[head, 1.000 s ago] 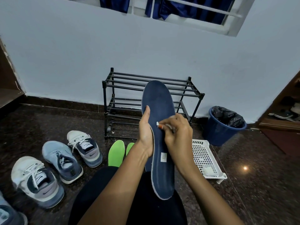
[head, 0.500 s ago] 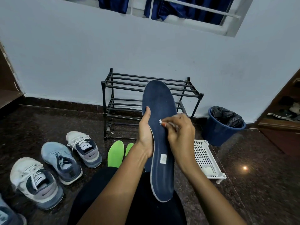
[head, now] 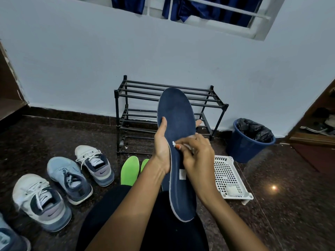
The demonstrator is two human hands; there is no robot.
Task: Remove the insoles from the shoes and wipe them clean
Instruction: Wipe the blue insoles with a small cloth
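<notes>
Wiping is the step in hand. The navy insole [head: 176, 124] stands upright over the person's lap in front of the black shoe rack [head: 137, 91], its toe end overlapping the rack's rails. The left hand [head: 162, 149] grips it at mid-length, thumb laid on the face near the left edge and fingers wrapped behind, one fingertip showing past the right edge. The right hand [head: 197, 156] pinches a small white wipe [head: 174, 143] in curled fingers and presses it to the insole's left rim, just beside the left palm.

The next move probably calls for drawing the wipe along that rim toward heel or toe. The left hand would need to shift so its thumb does not block the path.

Two green insoles [head: 129, 171] lie flat on the floor in front of the rack. Sneakers [head: 94, 165] sit in front of it and to its left. A white perforated tray [head: 223, 171] and a blue bin [head: 243, 151] stand to its right. Bare floor in front of the rack, beside the green pair, looks roomy enough to set this insole down.
</notes>
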